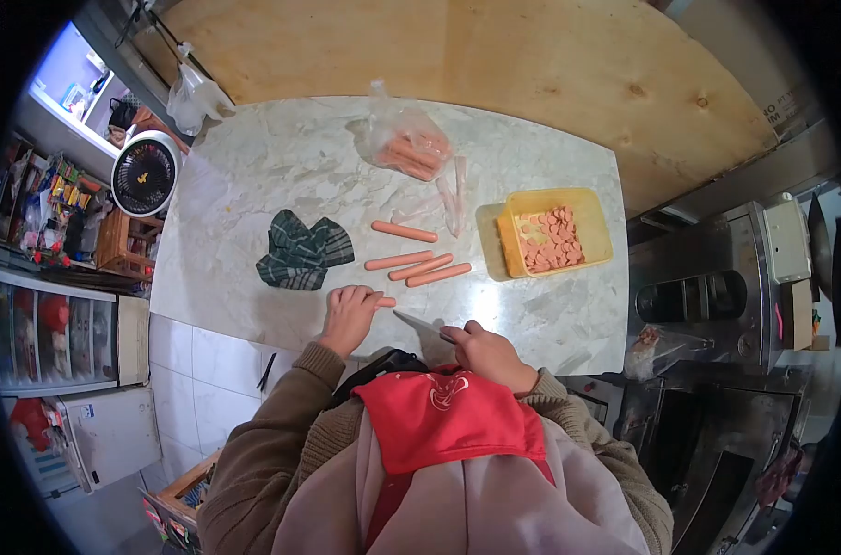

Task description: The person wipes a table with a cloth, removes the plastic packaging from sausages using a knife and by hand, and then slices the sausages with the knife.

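Left hand (349,314): I grip a sausage (387,302), near side.
Right hand (487,354): I clasp a knife (422,325), just right of the sausage.
Yellow tub (511,244): pink slices (557,240) inside, right.

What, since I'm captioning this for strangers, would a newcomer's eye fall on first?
Probably the bright red cloth at the bottom centre. Just beyond it, the right hand holds a knife near the sausage in the left hand. The yellow tub of slices stands on the table, at right.

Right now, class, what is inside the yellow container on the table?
Pink, round sausage slices lie heaped in the yellow container. Whatever is beneath the top slices is covered and cannot be seen.
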The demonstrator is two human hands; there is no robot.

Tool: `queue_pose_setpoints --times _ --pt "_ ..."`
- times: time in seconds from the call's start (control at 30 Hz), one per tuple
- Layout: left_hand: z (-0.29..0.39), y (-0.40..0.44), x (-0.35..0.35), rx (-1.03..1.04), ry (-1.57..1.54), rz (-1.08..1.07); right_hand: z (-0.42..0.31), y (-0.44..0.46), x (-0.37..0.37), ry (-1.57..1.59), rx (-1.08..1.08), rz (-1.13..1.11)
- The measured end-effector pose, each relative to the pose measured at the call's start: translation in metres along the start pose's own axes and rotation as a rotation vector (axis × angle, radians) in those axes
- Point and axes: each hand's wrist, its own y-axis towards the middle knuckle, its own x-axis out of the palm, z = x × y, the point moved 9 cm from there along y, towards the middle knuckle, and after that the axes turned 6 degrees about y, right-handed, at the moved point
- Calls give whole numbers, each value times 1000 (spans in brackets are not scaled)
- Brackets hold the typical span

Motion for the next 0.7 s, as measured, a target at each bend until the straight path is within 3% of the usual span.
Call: queue_pose_setpoints --times 0.23,0.7 --pt "-6 0 1 -137 -150 118 -3 5 6 -91 3 62" --pt "-7 7 7 -165 -150 134 -1 7 3 -88 16 55"
